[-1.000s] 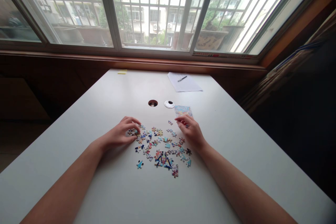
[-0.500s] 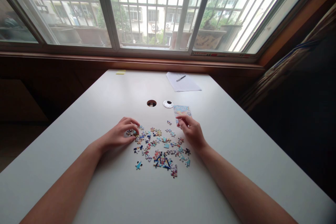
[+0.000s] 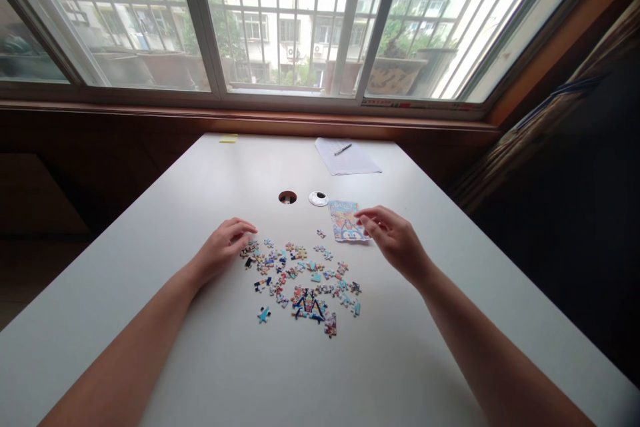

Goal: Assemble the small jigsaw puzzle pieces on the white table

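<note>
Loose jigsaw puzzle pieces (image 3: pixel 297 267) lie spread over the middle of the white table (image 3: pixel 240 373). Nearer to me, several joined pieces form a small patch (image 3: pixel 309 307) with dark blue zigzag lines. At the left edge of the spread is my left hand (image 3: pixel 225 247), fingers loosely bent and apart, with nothing visible in it. My right hand (image 3: pixel 395 240) hovers at the right side of a colourful picture card (image 3: pixel 345 223), its fingertips overlapping the card's edge. Its fingers are loosely curved and I see nothing held; whether they touch the card is unclear.
Behind the pieces are a round cable hole (image 3: pixel 287 197) and its silver cover (image 3: pixel 319 198). Paper sheets (image 3: pixel 350 159) with a pen (image 3: pixel 343 149) lie at the far side, and a yellow note (image 3: pixel 229 139) sits at the far left. A barred window stands beyond.
My right hand has moved right, uncovering more of the picture card. My left hand has drawn back slightly left and up from the pieces, showing a dark piece beneath.
</note>
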A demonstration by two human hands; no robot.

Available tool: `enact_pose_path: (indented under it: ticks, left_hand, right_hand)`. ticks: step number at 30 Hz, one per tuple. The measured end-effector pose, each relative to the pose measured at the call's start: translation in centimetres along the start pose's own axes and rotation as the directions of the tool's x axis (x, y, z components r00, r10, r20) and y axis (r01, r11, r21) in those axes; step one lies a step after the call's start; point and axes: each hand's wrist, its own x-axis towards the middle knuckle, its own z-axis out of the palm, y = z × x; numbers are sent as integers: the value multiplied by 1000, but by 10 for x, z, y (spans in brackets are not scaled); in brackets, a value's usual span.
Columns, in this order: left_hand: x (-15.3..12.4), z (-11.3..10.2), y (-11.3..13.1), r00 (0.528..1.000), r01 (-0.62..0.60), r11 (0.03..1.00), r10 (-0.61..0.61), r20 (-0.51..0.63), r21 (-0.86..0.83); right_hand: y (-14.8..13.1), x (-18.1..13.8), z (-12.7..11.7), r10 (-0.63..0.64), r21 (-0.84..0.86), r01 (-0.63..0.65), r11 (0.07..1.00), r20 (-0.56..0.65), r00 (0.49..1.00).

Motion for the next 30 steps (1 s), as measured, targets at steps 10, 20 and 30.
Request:
enact_pose_path:
  ticks: [10,20,30]
  left_hand:
    - [0,3,-16,979,119,948,-62,-193,295]
    - [-4,-6,-28,990,134,943,-111,-91,305]
    - [-3,-7,-24,996,69,945,-85,37,318]
  right_hand:
    - [36,-47,10,-32,-127,78,989,333,942]
    - [38,-55,15,-9,-62,27,998,270,963]
    - [38,-54,13,-21,-77,46,996,301,953]
